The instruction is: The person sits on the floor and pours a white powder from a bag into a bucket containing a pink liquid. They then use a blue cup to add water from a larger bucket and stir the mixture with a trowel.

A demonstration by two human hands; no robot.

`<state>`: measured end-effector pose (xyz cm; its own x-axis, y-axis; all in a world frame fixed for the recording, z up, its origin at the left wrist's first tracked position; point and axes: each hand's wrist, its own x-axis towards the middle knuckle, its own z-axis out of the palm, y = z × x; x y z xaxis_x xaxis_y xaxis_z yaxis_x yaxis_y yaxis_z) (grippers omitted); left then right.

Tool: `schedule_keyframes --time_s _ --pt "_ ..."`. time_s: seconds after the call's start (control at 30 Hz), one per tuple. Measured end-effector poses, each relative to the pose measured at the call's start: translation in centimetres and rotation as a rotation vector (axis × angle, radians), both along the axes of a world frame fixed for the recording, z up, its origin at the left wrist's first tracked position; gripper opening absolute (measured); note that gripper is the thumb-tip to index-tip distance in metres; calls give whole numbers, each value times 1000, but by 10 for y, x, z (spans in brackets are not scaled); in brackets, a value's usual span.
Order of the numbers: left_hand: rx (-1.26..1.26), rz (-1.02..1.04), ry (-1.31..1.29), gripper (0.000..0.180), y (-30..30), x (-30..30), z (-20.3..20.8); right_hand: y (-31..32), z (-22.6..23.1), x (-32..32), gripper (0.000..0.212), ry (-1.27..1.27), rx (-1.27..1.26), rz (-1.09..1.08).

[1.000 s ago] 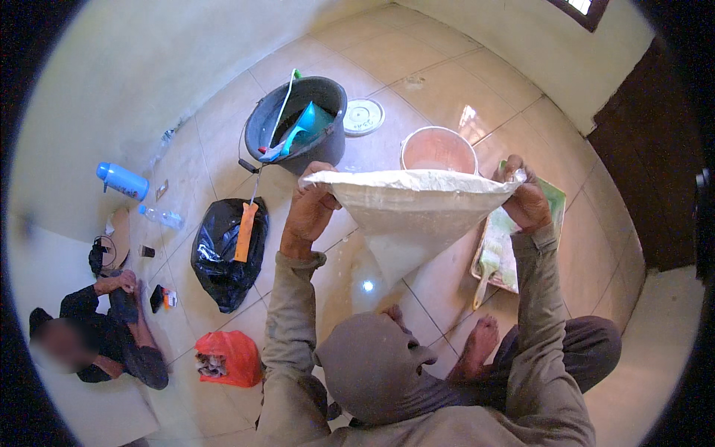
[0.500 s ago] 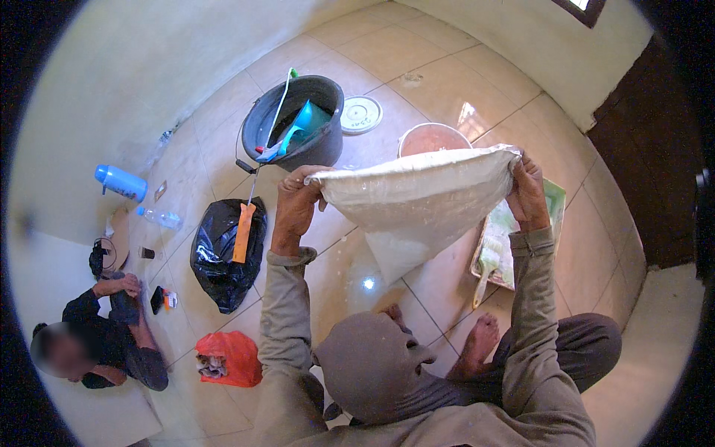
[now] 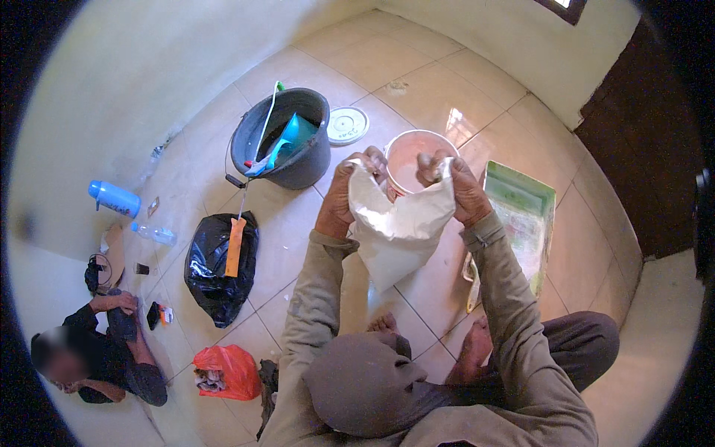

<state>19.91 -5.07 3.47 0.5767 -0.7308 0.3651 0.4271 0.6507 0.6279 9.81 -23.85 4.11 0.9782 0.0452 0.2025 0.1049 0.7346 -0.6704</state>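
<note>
A white sack (image 3: 398, 242) hangs in front of me with its mouth up, between my two hands. My left hand (image 3: 344, 192) is closed on the left edge of the mouth, and my right hand (image 3: 460, 188) grips the right edge. The rim sags between them. Just beyond the sack stands a white pail (image 3: 396, 156) with a pinkish inside, partly covered by the hands and sack. Its contents cannot be made out. Beside my right forearm lies a green paint tray (image 3: 550, 231); a brush (image 3: 471, 287) there is mostly hidden by my sleeve.
A black bucket (image 3: 302, 167) holds a teal scoop (image 3: 298, 132); a white lid (image 3: 348, 125) lies beside it. An orange-handled tool (image 3: 234, 249) rests on a black plastic bag (image 3: 201, 264). Leftward are a red bag (image 3: 234, 372), a blue flask (image 3: 115, 198), a bottle (image 3: 155, 233) and a seated person (image 3: 93, 343).
My hands have come closer together, and the sack's mouth, stretched wide before, is now narrower and slack. The pail and tray show more from behind it.
</note>
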Motion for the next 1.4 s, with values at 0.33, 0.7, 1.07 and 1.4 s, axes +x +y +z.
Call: schedule_keyframes --time_s 0.33,0.7,1.07,1.4 --pt "212 215 27 34 46 13 -10 -45 27 -40 19 -52 -264 -163" --pt "306 420 194 47 38 -46 -63 -31 26 -51 18 75 -308 -576" --pt "826 911 -25 36 -61 4 -35 -26 33 7 19 264 -496 -842" --pt "1062 894 -604 55 -74 -25 -60 -91 -40 78 24 448 -1055 -551"
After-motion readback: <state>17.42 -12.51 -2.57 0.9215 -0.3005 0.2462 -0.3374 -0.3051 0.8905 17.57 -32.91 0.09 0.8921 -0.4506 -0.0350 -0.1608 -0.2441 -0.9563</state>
